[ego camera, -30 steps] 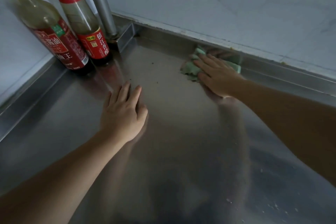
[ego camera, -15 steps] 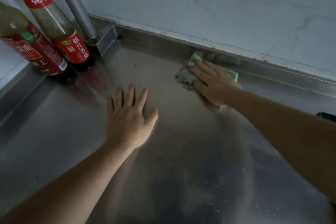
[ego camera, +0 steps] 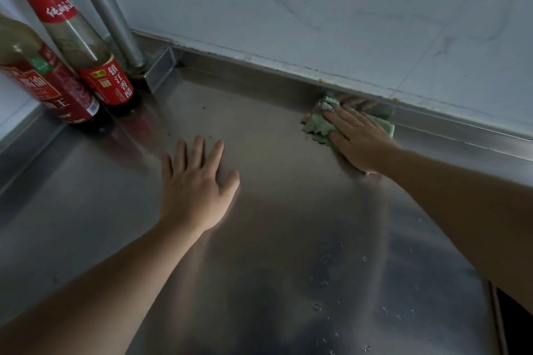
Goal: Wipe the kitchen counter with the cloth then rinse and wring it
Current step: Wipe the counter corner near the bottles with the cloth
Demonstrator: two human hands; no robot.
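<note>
A crumpled green cloth (ego camera: 315,124) lies on the stainless steel counter (ego camera: 274,239), right against the raised back rim. My right hand (ego camera: 357,135) is pressed flat on top of it, fingers pointing left, covering most of it. My left hand (ego camera: 196,187) rests palm down on the bare counter to the left of the cloth, fingers spread, holding nothing. Small dark crumbs dot the steel between the bottles and the cloth. Water droplets lie on the near right part of the counter.
Two tall bottles with red labels (ego camera: 106,78) (ego camera: 49,86) stand in the far left corner. A metal pipe (ego camera: 115,17) rises behind them from a steel bracket. A pale marbled wall (ego camera: 346,14) backs the counter. The counter's right edge (ego camera: 490,297) drops into darkness.
My right hand has slid the cloth to the right along the back rim. My left hand has stayed flat on the counter with its fingers a little more spread.
</note>
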